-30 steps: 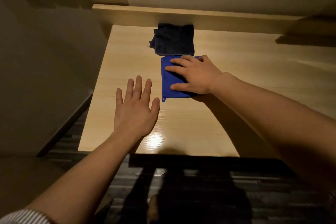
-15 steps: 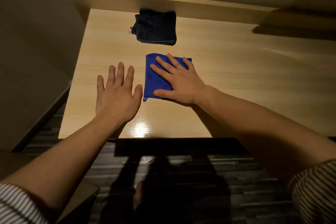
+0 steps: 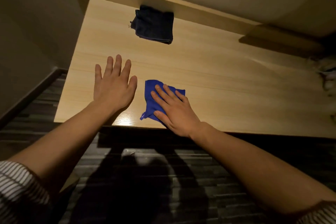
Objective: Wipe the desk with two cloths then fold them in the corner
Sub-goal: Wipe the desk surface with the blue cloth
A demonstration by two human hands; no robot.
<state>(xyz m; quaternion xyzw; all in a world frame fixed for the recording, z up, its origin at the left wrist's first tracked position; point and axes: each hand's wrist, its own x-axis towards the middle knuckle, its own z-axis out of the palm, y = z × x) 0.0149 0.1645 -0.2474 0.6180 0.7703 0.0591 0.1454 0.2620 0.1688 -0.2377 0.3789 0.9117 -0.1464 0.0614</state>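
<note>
Pressing one blue cloth (image 3: 154,94) flat under our right hand (image 3: 174,109), our left hand (image 3: 113,86) spread on the worktop (image 3: 227,78); one dark cloth (image 3: 154,24) folded apart.

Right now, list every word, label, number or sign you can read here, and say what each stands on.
No text can be read in this view.
blue cloth: plain, with no print; its corner tab is too small to tell.
dark cloth: plain, no label seen.
desk: wood grain only, no marks.
pale things at the right edge: too blurred to read.
</note>
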